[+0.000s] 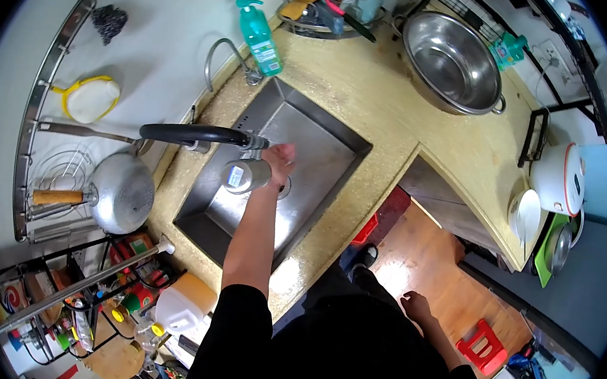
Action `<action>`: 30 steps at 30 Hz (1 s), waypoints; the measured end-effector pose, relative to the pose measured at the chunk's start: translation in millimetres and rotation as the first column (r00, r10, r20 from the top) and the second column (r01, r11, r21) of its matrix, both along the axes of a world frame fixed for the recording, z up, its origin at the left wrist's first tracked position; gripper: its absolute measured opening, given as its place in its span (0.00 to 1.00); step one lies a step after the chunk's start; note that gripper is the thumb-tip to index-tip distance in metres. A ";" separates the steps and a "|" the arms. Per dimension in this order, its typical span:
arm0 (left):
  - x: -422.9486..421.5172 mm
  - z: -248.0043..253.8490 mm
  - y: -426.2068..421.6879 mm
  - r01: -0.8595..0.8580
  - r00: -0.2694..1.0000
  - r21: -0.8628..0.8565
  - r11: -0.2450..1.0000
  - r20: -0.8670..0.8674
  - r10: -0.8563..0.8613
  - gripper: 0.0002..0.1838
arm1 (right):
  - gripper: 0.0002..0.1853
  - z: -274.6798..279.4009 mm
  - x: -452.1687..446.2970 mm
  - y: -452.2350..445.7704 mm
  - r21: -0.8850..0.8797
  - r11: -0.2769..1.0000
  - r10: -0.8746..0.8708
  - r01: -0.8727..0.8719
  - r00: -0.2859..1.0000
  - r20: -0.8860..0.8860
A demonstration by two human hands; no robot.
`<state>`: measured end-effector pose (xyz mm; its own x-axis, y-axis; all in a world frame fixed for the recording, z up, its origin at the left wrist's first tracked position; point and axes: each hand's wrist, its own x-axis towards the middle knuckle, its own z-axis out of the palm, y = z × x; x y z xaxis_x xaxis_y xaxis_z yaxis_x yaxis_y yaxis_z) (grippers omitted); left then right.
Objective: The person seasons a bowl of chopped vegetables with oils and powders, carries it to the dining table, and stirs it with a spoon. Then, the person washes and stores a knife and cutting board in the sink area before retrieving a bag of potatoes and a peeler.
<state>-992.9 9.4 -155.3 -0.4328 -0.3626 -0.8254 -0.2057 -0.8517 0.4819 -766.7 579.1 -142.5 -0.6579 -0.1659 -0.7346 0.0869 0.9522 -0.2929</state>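
My left hand point(283, 164) reaches over the steel sink point(321, 141), right beside the spout end of the black-necked faucet point(194, 133). A grey cylinder with a white label point(246, 175) is fixed at that spout and sits against my wrist in this view. The fingers of my left hand are blurred, and whether they touch the spout is hidden. Below the counter, at my side, hangs my right hand point(416, 307), its fingers curled in with nothing seen in them.
A teal pump bottle point(260, 38) and a thin curved tap point(223, 56) stand behind the sink. To the right, a large steel basin point(453, 61) rests on the yellowish counter point(357, 62). A wok point(122, 193) hangs at left; a red stool point(482, 347) is on the floor.
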 end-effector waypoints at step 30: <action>20.1 80.2 -153.5 0.607 0.667 -0.478 -0.634 0.741 0.080 0.23 | 0.20 15.1 -1.9 -7.4 0.044 0.999 -0.006 0.005 1.000 0.024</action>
